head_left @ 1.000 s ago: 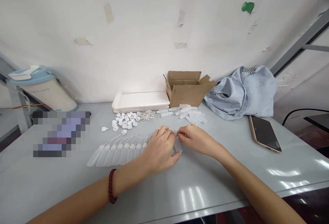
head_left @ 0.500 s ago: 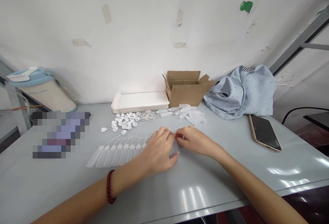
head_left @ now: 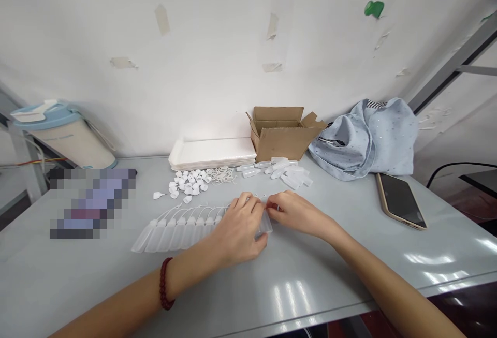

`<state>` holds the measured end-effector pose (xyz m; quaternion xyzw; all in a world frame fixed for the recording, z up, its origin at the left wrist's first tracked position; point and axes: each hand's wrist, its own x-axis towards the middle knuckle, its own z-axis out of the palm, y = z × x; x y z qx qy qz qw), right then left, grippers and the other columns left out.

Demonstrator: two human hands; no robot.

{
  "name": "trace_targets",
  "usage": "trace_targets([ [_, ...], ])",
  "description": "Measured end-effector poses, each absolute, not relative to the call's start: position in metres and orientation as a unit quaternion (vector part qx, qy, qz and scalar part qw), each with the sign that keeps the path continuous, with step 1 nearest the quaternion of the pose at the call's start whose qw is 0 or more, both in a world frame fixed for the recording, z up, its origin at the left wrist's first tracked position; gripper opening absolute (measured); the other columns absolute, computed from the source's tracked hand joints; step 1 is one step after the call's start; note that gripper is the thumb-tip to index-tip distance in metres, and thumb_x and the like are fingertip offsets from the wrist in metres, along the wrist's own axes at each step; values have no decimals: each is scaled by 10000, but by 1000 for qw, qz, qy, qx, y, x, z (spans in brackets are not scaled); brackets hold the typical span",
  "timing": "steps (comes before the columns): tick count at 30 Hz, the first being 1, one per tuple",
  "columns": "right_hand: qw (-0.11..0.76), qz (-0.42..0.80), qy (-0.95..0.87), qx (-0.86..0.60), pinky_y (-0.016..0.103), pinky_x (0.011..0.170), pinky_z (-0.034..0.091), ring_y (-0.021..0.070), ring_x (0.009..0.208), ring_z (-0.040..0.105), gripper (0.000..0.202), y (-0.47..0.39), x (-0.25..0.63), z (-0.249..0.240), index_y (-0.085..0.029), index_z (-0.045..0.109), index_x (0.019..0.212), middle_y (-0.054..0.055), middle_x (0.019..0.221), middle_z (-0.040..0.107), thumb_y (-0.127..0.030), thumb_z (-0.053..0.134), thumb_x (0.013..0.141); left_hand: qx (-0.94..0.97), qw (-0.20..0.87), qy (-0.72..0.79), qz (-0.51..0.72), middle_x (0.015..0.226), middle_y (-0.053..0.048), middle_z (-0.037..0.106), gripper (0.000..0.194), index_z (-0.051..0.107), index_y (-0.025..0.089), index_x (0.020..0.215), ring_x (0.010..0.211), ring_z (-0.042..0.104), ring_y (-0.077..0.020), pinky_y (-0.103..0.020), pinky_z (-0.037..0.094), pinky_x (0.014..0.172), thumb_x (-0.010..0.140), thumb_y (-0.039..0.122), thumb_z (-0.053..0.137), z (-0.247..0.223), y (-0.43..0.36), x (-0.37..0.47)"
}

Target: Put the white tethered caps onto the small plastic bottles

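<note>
A row of translucent tubes (head_left: 166, 236) with white caps and string loops lies on the grey table. My left hand (head_left: 241, 229) rests over the right part of the row, its fingers curled onto the tubes. Against it, my right hand (head_left: 291, 212) pinches at the top of the rightmost tube (head_left: 265, 224); the fingertips hide the exact contact. Behind the row are a pile of white caps (head_left: 190, 181), a tangle of thin strings (head_left: 223, 175) and loose clear tubes (head_left: 289, 172).
At the back stand a stack of white trays (head_left: 213, 152) and an open cardboard box (head_left: 281, 142). A blue cloth bag (head_left: 365, 141) and a phone (head_left: 402, 201) are on the right. A tumbler (head_left: 73, 138) and a pixelated item (head_left: 95, 201) are on the left.
</note>
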<state>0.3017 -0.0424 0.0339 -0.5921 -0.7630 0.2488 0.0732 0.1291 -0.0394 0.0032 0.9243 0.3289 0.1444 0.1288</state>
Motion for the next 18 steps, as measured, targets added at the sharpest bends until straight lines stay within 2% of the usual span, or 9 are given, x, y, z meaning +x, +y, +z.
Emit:
trace_targets([
  [3, 75, 260, -763, -587, 240, 533, 274, 112, 543, 461, 227, -42, 302, 33, -155, 586, 619, 6, 579, 573, -113, 454, 799, 921, 127, 332, 157, 1146, -129, 562, 348, 532, 147, 1080, 1093, 455, -303, -450, 451, 883, 750, 239, 598, 2, -41, 128],
  [6, 91, 258, -765, -583, 234, 524, 289, 110, 538, 459, 232, -40, 305, 32, -154, 590, 630, 0, 573, 569, -117, 435, 798, 917, 125, 340, 169, 1222, -155, 529, 405, 536, 123, 1116, 1145, 429, -314, -466, 430, 921, 772, 321, 618, 4, -42, 127],
  [9, 153, 227, -764, -583, 220, 508, 323, 110, 542, 494, 229, -34, 310, 29, -154, 607, 663, -3, 595, 598, -132, 430, 807, 908, 111, 360, 181, 1169, -156, 563, 391, 550, 100, 1114, 1099, 462, -303, -462, 441, 904, 826, 364, 572, 8, -34, 123],
  [13, 219, 150, -753, -602, 239, 578, 399, 137, 639, 573, 209, -22, 317, 22, -148, 631, 791, 25, 723, 662, -148, 431, 848, 894, 3, 419, 155, 992, -148, 620, 259, 604, 80, 1021, 1014, 504, -292, -429, 458, 856, 900, 238, 437, 13, -8, 107],
  [18, 234, 59, -770, -591, 321, 731, 466, 222, 931, 592, 240, -8, 323, 8, -136, 592, 1046, 119, 1043, 640, -127, 416, 884, 886, -50, 440, 138, 883, -179, 597, 257, 647, 105, 828, 927, 507, -336, -448, 456, 725, 827, 83, 391, 14, 26, 85],
])
